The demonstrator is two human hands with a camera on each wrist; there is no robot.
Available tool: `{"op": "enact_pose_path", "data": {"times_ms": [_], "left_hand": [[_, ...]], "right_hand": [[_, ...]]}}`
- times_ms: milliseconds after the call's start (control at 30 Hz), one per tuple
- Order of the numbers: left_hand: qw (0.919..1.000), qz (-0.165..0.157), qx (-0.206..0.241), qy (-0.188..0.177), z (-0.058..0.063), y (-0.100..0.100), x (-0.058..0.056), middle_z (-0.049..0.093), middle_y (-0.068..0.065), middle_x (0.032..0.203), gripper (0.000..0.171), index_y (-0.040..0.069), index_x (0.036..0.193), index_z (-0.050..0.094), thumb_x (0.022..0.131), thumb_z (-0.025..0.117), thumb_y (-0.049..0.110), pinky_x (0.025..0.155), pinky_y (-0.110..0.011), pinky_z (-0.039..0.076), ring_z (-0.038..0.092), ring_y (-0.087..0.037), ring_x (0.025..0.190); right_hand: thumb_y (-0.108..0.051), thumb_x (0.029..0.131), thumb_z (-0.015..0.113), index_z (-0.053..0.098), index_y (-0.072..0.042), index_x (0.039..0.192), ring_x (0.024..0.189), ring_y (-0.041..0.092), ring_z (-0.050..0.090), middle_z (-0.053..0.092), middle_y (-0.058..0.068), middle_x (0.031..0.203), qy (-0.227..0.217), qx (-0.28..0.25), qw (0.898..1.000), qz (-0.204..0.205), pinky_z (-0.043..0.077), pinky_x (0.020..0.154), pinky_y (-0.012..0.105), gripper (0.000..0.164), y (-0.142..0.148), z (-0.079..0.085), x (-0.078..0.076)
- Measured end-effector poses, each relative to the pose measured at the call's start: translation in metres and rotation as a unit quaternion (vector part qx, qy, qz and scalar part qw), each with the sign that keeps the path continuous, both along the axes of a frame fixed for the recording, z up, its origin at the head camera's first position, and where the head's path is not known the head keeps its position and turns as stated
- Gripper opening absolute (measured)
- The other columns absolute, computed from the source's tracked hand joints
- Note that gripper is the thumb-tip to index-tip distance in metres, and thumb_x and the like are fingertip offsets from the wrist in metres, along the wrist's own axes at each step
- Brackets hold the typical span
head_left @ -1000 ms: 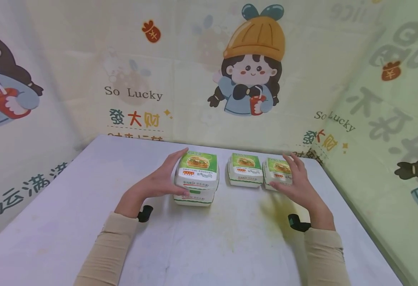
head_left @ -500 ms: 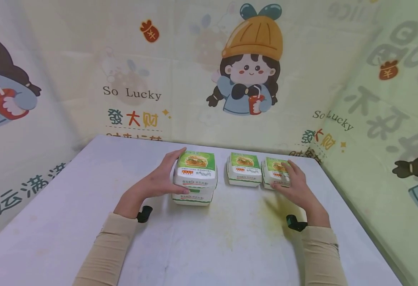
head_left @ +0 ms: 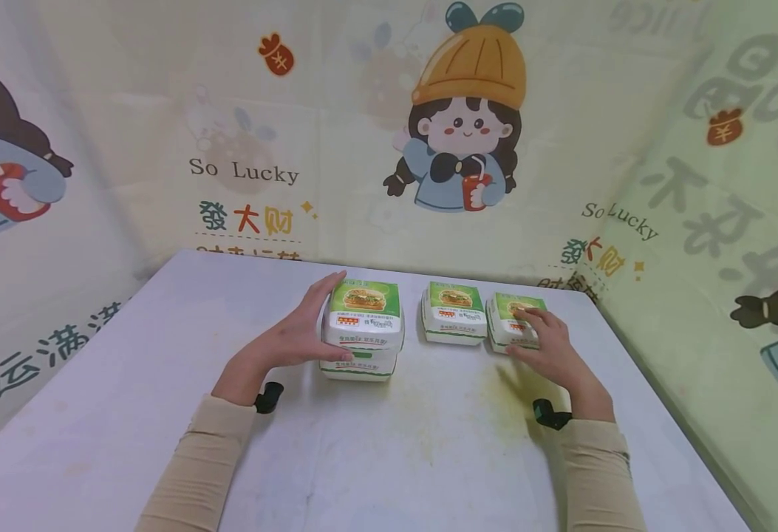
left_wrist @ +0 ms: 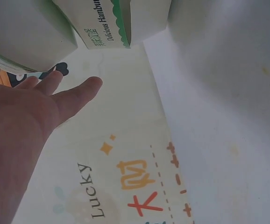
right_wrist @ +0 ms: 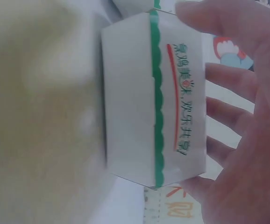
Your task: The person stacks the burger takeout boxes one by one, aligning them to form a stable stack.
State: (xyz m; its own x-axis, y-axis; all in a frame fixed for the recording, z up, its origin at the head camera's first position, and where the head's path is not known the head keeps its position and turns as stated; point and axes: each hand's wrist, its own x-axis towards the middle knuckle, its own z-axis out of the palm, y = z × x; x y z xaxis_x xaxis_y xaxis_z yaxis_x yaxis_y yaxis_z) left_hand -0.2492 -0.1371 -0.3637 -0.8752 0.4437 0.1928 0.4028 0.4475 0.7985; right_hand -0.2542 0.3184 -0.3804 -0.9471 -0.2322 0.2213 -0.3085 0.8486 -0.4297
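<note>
Two white-and-green hamburger boxes stand stacked left of centre in the head view, the upper box (head_left: 362, 316) on the lower box (head_left: 358, 368). My left hand (head_left: 295, 330) holds the upper one from its left side, thumb across the front and fingers toward the back. In the left wrist view, extended fingers (left_wrist: 76, 98) show beside the boxes. At the right, my right hand (head_left: 551, 349) lies over another hamburger box (head_left: 508, 336), fingertips on its printed lid and thumb by the front corner. The right wrist view shows that box's front (right_wrist: 179, 102) up close, with the fingers beyond it.
One more hamburger box (head_left: 454, 316) stands between the stack and the right-hand box, very near the latter. All are toward the back of the white table (head_left: 389, 458). A printed cloth backdrop (head_left: 349, 148) rises behind and along both sides.
My right hand's fingers have come down from the far right edge of its box onto the lid. The left hand keeps its hold on the upper box, and the boxes stay in place.
</note>
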Motion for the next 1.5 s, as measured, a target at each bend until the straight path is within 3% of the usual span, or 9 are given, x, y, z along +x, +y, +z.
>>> {"op": "enact_pose_path", "data": {"times_ms": [367,567,833,1167,1400,1500], "left_hand": [[1.0,0.004,0.001,-0.006,0.0,0.0,-0.001,0.014,0.002,0.162,0.122,0.035,0.158,0.01,0.067,0.091,0.041,0.116,-0.062,0.026,0.023,-0.025,0.144],[1.0,0.008,-0.002,-0.004,0.001,-0.001,0.0,0.013,0.002,0.162,0.12,0.038,0.157,0.011,0.067,0.09,0.041,0.116,-0.061,0.026,0.023,-0.025,0.144],[0.9999,0.015,-0.007,0.002,0.002,0.001,0.0,0.015,-0.001,0.162,0.118,0.032,0.158,0.012,0.069,0.089,0.041,0.116,-0.061,0.026,0.024,-0.025,0.143],[0.9996,0.022,-0.016,0.006,0.003,0.001,0.001,0.015,-0.002,0.162,0.118,0.026,0.159,0.013,0.07,0.088,0.045,0.115,-0.063,0.027,0.025,-0.027,0.143],[0.9994,0.027,-0.02,0.003,0.003,0.001,0.001,0.015,-0.001,0.162,0.116,0.034,0.158,0.012,0.07,0.088,0.046,0.115,-0.062,0.027,0.024,-0.026,0.144],[0.9994,0.027,-0.021,0.005,0.003,0.001,0.001,0.015,-0.002,0.162,0.117,0.032,0.158,0.012,0.07,0.087,0.045,0.116,-0.063,0.027,0.024,-0.026,0.144]], "right_hand": [[-0.033,0.091,0.07,0.047,-0.003,0.143,0.131,0.058,0.023,0.036,0.028,0.145,-0.052,0.036,0.998,-0.001,0.026,0.101,0.074,0.064,0.0,0.019,0.013],[-0.036,0.089,0.071,0.052,-0.004,0.138,0.124,0.055,0.031,0.038,0.031,0.141,-0.053,0.049,0.997,-0.012,0.031,0.098,0.07,0.062,0.001,0.026,0.016],[-0.045,0.086,0.072,0.033,-0.003,0.15,0.14,0.059,0.011,0.011,0.03,0.159,-0.089,0.011,0.995,-0.043,0.022,0.102,0.076,0.086,0.004,0.017,0.012],[-0.047,0.086,0.072,0.038,-0.006,0.148,0.133,0.055,0.021,0.022,0.032,0.15,-0.091,0.03,0.994,-0.044,0.03,0.098,0.073,0.082,0.006,0.017,0.015],[-0.049,0.085,0.073,0.037,-0.009,0.148,0.135,0.058,0.017,0.015,0.035,0.151,-0.099,0.032,0.993,-0.062,0.029,0.098,0.076,0.083,0.008,0.016,0.014],[-0.05,0.084,0.074,0.035,-0.008,0.148,0.138,0.061,0.012,0.009,0.036,0.155,-0.099,0.03,0.993,-0.064,0.025,0.1,0.078,0.087,0.01,0.014,0.015]]}}
